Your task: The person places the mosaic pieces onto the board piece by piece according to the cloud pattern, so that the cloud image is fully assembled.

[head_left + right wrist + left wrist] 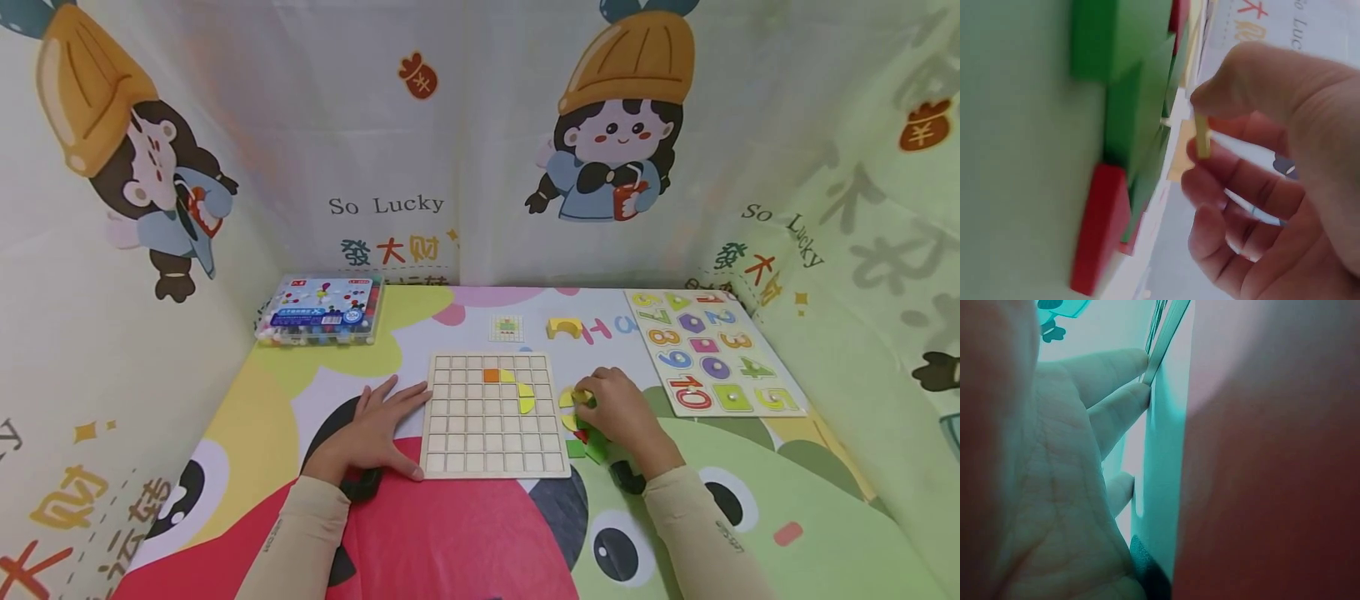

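While my left hand (375,433) is lying spread flat against the wooden grid board (491,414), only an orange square (491,375) and yellow curved pieces (527,397) are filling it; most cells are waiting. Left wrist: straight fingers (1116,369) are touching its edge. Right wrist: my right hand (1272,162) is pinching a thin yellow piece (1202,135) beside smooth green and red blocks (1129,119).

The right hand (618,408) covers most of the loose pieces (585,446) beside the grid board (491,454), so their count is unclear. The clear box's (322,312) contents are too small to identify. The left wrist view is blurred.
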Available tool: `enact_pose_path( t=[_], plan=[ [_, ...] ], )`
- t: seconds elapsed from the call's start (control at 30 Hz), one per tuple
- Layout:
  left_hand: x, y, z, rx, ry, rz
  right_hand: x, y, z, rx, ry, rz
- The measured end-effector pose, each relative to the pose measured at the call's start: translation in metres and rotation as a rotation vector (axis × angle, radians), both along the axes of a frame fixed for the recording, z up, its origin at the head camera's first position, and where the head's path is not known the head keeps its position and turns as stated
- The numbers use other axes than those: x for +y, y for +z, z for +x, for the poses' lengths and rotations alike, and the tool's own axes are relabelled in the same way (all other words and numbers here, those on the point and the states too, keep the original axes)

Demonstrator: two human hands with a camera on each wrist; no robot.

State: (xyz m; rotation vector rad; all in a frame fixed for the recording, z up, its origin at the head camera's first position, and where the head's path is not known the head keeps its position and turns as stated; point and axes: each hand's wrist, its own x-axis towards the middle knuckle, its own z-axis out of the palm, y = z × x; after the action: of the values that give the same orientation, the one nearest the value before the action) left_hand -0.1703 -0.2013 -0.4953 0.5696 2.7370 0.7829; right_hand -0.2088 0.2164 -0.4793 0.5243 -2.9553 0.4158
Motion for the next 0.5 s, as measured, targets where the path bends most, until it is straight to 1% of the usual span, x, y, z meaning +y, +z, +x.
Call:
enact_pose_path(
  t=[0.13, 0.33, 0.5],
  plan=[
    [0.000, 0.002, 0.000, -0.004, -0.002, 0.003, -0.003, 0.008, -0.002, 0.002, 0.056, 0.026],
    [0.000, 0.004, -0.001, -0.012, -0.003, 0.002, -0.014, 0.027, -0.008, 0.003, 0.170, 0.093],
    [-0.001, 0.002, 0.000, -0.018, 0.000, 0.006, -0.029, 0.043, -0.015, -0.036, 0.268, 0.147]
  ],
)
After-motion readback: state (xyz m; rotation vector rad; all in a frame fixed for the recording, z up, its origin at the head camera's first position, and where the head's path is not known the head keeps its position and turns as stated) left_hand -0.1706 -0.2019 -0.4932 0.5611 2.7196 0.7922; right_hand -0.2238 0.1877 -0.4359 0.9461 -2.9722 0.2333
